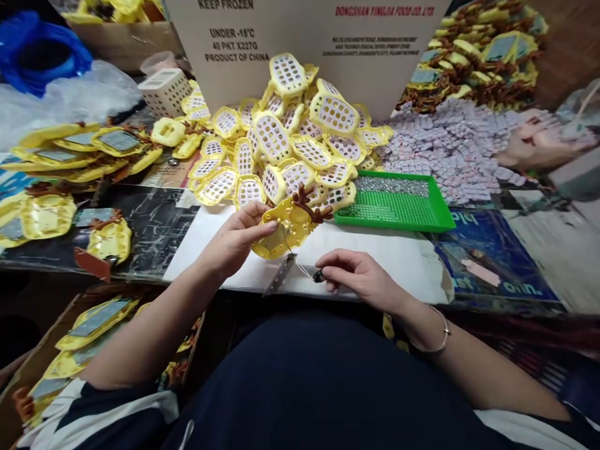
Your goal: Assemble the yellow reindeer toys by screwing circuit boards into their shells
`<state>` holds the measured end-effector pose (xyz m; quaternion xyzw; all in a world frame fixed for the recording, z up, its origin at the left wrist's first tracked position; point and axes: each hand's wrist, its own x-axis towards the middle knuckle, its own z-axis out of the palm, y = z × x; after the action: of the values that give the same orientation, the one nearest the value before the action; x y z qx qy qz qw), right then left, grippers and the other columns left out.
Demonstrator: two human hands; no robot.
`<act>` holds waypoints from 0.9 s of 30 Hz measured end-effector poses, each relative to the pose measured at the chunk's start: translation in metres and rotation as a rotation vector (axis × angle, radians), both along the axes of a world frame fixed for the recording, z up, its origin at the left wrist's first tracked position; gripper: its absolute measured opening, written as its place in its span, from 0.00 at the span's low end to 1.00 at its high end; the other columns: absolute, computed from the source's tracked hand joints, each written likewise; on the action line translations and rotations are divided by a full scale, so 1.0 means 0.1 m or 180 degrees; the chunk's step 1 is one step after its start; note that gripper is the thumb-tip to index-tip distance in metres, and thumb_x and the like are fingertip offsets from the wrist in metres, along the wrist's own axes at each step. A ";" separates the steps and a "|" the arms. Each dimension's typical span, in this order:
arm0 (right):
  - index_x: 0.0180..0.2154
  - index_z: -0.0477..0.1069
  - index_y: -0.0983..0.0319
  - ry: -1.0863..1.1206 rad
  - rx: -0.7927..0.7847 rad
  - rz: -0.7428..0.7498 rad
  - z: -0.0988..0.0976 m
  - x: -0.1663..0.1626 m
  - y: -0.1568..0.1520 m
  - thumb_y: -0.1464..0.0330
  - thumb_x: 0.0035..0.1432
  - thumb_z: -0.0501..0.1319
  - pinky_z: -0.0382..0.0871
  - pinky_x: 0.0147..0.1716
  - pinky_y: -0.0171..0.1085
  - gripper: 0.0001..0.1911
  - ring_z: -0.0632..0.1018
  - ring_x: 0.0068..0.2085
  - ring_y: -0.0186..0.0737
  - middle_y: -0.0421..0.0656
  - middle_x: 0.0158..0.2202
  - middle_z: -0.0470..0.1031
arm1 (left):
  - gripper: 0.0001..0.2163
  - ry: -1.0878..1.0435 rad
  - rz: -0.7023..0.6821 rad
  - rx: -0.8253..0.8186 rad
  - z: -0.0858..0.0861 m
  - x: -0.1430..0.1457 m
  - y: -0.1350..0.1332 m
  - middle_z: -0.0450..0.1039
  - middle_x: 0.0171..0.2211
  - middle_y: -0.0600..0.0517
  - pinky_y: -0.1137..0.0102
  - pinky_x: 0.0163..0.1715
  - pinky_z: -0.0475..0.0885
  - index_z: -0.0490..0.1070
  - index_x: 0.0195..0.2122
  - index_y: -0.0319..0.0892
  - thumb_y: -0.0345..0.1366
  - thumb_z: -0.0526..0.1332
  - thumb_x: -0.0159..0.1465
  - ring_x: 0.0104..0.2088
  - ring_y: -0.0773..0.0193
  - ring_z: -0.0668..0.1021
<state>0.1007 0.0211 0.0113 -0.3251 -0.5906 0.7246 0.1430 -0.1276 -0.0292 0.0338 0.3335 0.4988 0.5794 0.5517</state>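
Observation:
A yellow plastic toy shell (297,232) with brown antler-like pieces (313,207) is gripped by its left side in my left hand (244,236), thumb on top. Thin wires run from the shell to a small dark round part (319,275), which looks like a little speaker. My right hand (351,270) pinches that part between thumb and fingers, just above the white sheet (394,256). Behind the held shell lies a heap of yellow shells with white perforated inserts (272,136).
A green tray (398,223) of small metal screws stands right of the heap. Beyond it are many small pale pieces (450,144) and another person's hand (529,137). A printed carton (304,31) stands behind. Assembled yellow shells (119,140) lie left, more in a box below.

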 end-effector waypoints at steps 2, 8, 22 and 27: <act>0.35 0.72 0.63 -0.0328 0.0607 -0.0287 -0.02 0.16 -0.01 0.61 0.56 0.62 0.69 0.23 0.30 0.11 0.72 0.22 0.27 0.38 0.26 0.73 | 0.15 0.0145 -0.0163 -0.0162 -0.12 0.10 0.09 0.74 0.28 0.56 0.73 0.30 0.69 0.68 0.30 0.41 0.37 0.73 0.46 0.27 0.69 0.75; 0.34 0.74 0.63 -0.1475 0.3480 -0.0456 -0.23 0.38 0.02 0.69 0.62 0.56 0.73 0.35 0.36 0.09 0.78 0.36 0.38 0.46 0.35 0.77 | 0.09 0.2111 -0.0405 0.0112 -0.38 0.27 0.34 0.72 0.32 0.52 0.68 0.34 0.69 0.67 0.32 0.42 0.39 0.64 0.55 0.32 0.64 0.73; 0.39 0.75 0.66 -0.0600 0.3916 0.0089 -0.13 0.37 0.24 0.69 0.64 0.57 0.73 0.38 0.34 0.10 0.78 0.36 0.36 0.46 0.35 0.76 | 0.23 0.4282 -0.0797 0.0525 -0.53 0.48 -0.55 0.75 0.34 0.49 0.70 0.28 0.67 0.64 0.57 0.44 0.42 0.62 0.61 0.32 0.58 0.77; 0.43 0.75 0.64 -0.0318 0.4082 0.0140 -0.13 0.10 0.42 0.64 0.66 0.54 0.73 0.40 0.36 0.14 0.77 0.40 0.37 0.47 0.40 0.77 | 0.26 0.2877 -0.0851 -0.0107 -0.38 0.41 -0.51 0.70 0.28 0.56 0.71 0.28 0.66 0.61 0.59 0.46 0.40 0.62 0.59 0.25 0.65 0.72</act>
<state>0.1107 0.0635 -0.0013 -0.1963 -0.9190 0.2143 0.2665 -0.0870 -0.0807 -0.0041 0.6046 0.6510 0.2918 0.3543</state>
